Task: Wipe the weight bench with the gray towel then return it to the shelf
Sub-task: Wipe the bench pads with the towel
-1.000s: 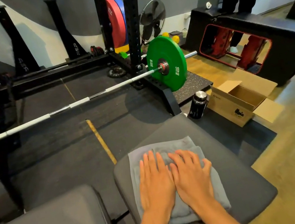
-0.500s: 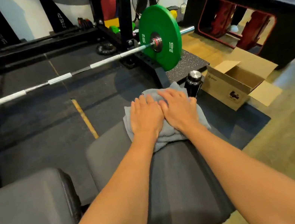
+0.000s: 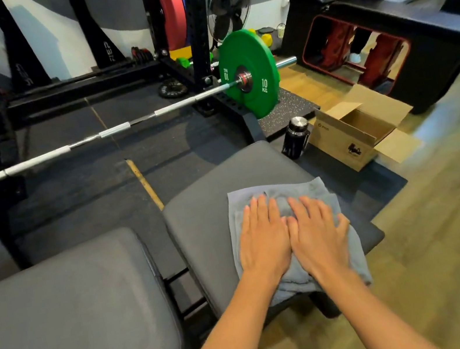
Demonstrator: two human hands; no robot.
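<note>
Gray towel (image 3: 295, 281) lies folded on the weight bench seat pad (image 3: 211, 196), near its right edge, a corner hanging over; left hand (image 3: 261, 236) & right hand (image 3: 319, 234) press flat on it, side by side, fingers (image 3: 262, 210) spread open, gripping nothing; soft, light cloth, prob. bunches & slides under palms; best pinched at a folded edge w/ both hands to lift; shelf not in view.

Both hands hide the middle of the gray towel (image 3: 281, 196). The barbell (image 3: 110, 131) runs off the left edge. The wooden floor (image 3: 447, 228) is motion-blurred.
</note>
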